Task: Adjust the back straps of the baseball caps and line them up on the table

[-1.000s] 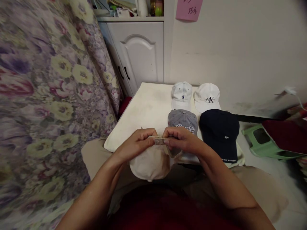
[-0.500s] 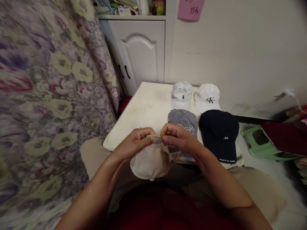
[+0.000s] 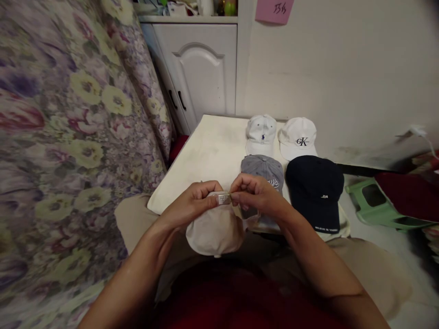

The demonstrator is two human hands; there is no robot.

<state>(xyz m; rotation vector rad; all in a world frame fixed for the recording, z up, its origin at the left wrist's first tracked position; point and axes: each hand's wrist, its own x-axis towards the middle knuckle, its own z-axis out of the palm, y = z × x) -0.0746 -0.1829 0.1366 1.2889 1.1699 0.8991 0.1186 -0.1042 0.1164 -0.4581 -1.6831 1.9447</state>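
Note:
A beige baseball cap (image 3: pixel 214 230) hangs crown toward me over my lap, at the near edge of the table. On its strap sits a small metal buckle (image 3: pixel 224 199). My left hand (image 3: pixel 194 201) is closed on the cap's strap, its thumb against the left end of the buckle. My right hand (image 3: pixel 257 195) pinches the strap just right of the buckle, fingers curled. Behind that hand lies a grey cap (image 3: pixel 257 163) with white lettering, partly covered by it.
On the cream-covered table (image 3: pixel 212 146) rest a pale cap (image 3: pixel 261 129) with a small dark logo, a white cap (image 3: pixel 297 130) and a navy cap (image 3: pixel 313 180). A green stool (image 3: pixel 365 198) stands right. Floral curtain (image 3: pixel 85 151) hangs left; a white cabinet (image 3: pixel 206 77) is behind.
The buckle has tilted slightly and catches more light. Both hands keep their hold on the strap, with only small finger movement. The camera view has shifted a little.

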